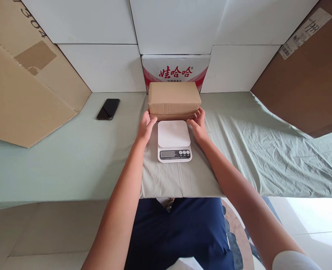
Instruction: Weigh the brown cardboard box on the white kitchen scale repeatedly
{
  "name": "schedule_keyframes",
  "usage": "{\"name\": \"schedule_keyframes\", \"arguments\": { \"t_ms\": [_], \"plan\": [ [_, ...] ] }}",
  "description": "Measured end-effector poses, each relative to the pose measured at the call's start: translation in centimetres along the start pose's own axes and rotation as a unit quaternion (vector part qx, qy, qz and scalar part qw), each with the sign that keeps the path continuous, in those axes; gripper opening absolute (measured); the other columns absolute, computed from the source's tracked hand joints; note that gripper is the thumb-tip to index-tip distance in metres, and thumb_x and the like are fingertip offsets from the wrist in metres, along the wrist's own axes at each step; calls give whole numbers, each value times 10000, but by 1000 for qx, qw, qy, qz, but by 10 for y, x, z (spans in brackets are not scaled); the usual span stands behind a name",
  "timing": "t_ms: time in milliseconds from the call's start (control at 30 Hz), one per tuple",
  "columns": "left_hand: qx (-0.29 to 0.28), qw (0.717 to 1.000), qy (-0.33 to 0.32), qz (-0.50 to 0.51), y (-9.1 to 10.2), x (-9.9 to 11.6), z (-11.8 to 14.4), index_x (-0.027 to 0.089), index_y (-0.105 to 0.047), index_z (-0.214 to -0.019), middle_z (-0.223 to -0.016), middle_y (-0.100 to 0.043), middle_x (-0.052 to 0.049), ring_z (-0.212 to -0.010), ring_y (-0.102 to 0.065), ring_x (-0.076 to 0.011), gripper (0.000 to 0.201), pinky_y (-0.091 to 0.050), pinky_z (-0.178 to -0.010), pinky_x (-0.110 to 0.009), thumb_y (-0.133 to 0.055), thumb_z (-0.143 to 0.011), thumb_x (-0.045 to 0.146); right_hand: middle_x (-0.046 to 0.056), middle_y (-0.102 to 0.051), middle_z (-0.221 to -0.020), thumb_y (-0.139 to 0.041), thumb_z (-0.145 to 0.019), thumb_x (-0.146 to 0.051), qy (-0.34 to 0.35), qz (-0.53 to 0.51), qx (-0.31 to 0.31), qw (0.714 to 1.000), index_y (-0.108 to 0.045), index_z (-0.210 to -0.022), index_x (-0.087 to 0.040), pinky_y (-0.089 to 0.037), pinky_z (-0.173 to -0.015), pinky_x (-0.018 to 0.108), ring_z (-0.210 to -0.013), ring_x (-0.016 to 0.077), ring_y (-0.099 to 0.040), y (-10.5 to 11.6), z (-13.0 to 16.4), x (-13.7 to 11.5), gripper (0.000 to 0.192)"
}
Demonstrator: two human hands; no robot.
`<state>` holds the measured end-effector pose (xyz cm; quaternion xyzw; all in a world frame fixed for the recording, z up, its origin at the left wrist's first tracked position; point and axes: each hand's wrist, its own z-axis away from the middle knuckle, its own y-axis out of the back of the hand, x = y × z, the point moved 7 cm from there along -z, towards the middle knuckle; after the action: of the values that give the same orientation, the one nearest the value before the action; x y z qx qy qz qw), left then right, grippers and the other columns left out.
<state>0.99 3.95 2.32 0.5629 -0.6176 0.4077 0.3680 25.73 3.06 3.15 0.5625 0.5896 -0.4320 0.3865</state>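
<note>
A plain brown cardboard box (pixel 173 98) stands on the green cloth, just behind a white digital kitchen scale (pixel 174 140). My left hand (pixel 146 126) touches the box's lower left front corner. My right hand (pixel 198 123) touches its lower right front corner. Both hands flank the scale's white platform, fingers curled against the box's bottom edge. The scale's display and buttons face me, and nothing rests on its platform.
A black phone (pixel 108 108) lies on the cloth (pixel 70 150) to the left. A red-and-white printed carton (pixel 176 71) stands behind the brown box against white panels. Large cardboard sheets lean at far left (pixel 22 86) and far right (pixel 309 75). The cloth's right part is wrinkled.
</note>
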Motion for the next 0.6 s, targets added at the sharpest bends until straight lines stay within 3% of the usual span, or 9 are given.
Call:
{"name": "schedule_keyframes", "arguments": {
  "t_ms": [300,600],
  "plan": [
    [20,997,-68,-6,0,36,12,252,-560,-1277,-1393,-647,-136,-1365,-582,-323,596,-452,-1145,-490,-725,-834,614,58,-472,-1418,-701,-800,-510,124,60,13,990,-343,-1332,-370,-423,-1169,570,-1333,282,-488,-2,3,-35,657],
    [62,995,-84,4,7,67,69,226,-549,-1176,-1213,-667,-119,-1133,-653,-251,505,-529,-943,-387,-718,-851,573,50,-399,-1346,-669,-830,-579,131,82,31,987,-337,-1235,-378,-537,-984,513,-1213,261,-533,5,57,-57,561]
  ]
}}
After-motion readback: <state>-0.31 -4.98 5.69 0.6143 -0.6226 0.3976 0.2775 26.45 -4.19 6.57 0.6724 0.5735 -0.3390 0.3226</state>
